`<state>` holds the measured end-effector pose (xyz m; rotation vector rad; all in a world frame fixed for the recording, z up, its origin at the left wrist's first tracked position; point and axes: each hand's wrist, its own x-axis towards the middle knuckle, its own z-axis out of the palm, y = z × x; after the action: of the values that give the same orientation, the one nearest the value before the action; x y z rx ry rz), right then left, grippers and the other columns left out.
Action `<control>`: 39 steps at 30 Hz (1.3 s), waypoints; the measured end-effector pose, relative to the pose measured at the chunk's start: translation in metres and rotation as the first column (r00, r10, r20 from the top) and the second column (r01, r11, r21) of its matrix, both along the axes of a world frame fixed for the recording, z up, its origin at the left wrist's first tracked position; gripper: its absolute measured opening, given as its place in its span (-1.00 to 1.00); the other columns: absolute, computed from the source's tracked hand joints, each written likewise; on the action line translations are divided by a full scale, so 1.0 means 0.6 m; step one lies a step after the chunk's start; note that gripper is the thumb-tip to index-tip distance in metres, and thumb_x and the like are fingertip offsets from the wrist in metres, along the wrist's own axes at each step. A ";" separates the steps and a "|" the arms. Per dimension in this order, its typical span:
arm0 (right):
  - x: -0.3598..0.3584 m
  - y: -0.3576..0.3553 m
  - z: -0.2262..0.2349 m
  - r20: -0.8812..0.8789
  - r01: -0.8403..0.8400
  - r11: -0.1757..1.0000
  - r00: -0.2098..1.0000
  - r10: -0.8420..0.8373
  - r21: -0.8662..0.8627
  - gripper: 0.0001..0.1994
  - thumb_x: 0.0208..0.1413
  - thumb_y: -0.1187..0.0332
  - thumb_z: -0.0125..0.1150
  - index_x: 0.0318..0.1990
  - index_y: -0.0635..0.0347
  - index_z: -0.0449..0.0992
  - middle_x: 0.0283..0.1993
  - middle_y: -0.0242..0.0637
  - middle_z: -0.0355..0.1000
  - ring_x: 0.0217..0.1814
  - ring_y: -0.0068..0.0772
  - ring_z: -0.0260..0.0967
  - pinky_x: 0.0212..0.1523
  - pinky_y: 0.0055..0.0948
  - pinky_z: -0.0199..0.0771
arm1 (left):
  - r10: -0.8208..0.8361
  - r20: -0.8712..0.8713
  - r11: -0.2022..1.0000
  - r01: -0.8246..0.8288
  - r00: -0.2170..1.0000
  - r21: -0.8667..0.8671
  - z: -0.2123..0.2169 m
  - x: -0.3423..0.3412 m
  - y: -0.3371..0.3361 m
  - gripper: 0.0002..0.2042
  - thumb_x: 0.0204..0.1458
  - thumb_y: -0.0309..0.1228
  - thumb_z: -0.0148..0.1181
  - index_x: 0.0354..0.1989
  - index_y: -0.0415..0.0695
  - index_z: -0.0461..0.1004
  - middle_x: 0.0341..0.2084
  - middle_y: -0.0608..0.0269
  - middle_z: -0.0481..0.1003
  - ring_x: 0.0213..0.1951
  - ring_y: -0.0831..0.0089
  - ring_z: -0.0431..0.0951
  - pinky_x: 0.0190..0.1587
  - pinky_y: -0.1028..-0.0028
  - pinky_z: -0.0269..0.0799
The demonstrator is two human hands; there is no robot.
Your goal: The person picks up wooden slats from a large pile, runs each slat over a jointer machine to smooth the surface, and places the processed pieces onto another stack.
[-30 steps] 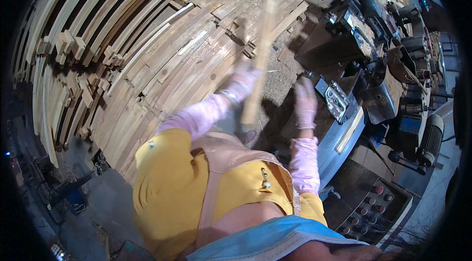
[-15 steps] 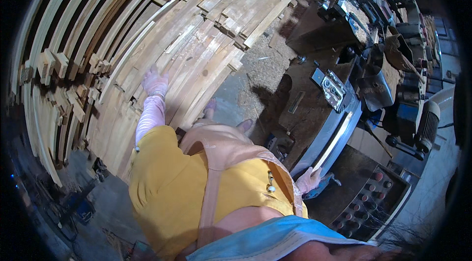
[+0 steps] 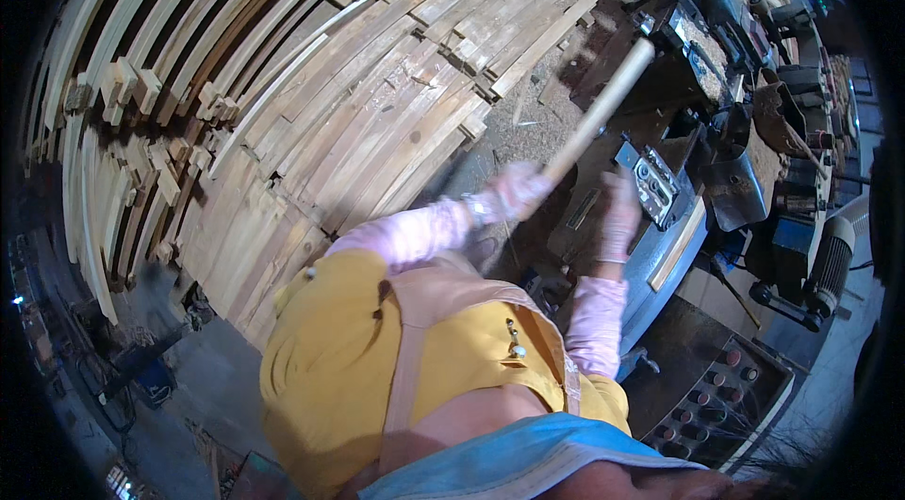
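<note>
Head view: stick (image 3: 603, 104) held by left hand (image 3: 517, 191) at its lower end, fingers wrapped round it — tip over the machine (image 3: 674, 217). Right hand (image 3: 620, 215) hovers near, fingers loosely spread. Stick not yet set down; plank stack (image 3: 311, 114) behind.

The near end of the wooden slat (image 3: 596, 114) disappears inside the gloved left hand (image 3: 517, 191), so where the slat ends cannot be told. Motion blur softens that hand and its fingers (image 3: 530, 187), and how they wrap the wood stays unclear. The right hand (image 3: 620, 217) is blurred too; whether it touches the machine (image 3: 681, 217) below cannot be told. The yellow shirt (image 3: 330, 377) hides the floor beneath the person. The stack of wooden strips (image 3: 283, 123) runs off into the dark rim at left. The control panel (image 3: 716, 387) buttons are too small to make out.
</note>
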<state>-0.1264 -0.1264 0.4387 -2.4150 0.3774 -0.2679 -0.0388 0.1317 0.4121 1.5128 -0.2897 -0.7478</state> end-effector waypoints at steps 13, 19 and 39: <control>-0.445 0.076 0.067 -0.158 0.672 0.571 0.573 -0.804 -0.472 -0.46 0.11 0.35 0.27 0.29 0.16 0.49 -0.17 0.14 0.55 -0.16 0.19 0.50 -0.08 -0.03 0.48 | -0.073 0.487 -0.016 -0.489 0.870 0.872 -0.147 0.265 0.524 -0.33 0.13 0.16 0.15 0.31 -0.03 0.44 0.22 -0.02 0.49 0.25 0.15 0.49 0.36 0.26 0.28; -0.360 0.004 0.023 -0.033 0.769 0.478 0.514 -0.857 -0.424 -0.54 0.23 0.21 0.13 0.18 0.34 0.55 0.09 0.35 0.50 0.10 0.29 0.50 0.13 0.02 0.45 | -0.098 0.242 -0.037 -0.247 0.965 0.968 -0.093 0.246 0.579 -0.31 0.05 0.07 0.26 0.31 -0.06 0.45 0.28 -0.01 0.44 0.29 0.09 0.45 0.35 0.21 0.32; 0.023 0.133 0.134 -0.238 0.428 0.560 0.893 -0.381 0.710 -0.62 0.30 0.16 0.24 0.03 0.36 0.58 -0.18 -0.34 0.54 -0.25 -0.50 0.40 -0.23 -0.47 0.42 | -0.218 0.336 0.597 -0.147 0.916 0.789 0.019 0.241 0.196 -0.32 0.20 0.19 0.01 0.27 -0.14 0.45 0.18 -0.06 0.52 0.21 0.06 0.52 0.28 0.23 0.40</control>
<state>-0.1129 -0.0467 0.5190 -1.4780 0.8900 -0.1852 0.1059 0.2490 0.4236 2.5727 -0.3026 -0.6074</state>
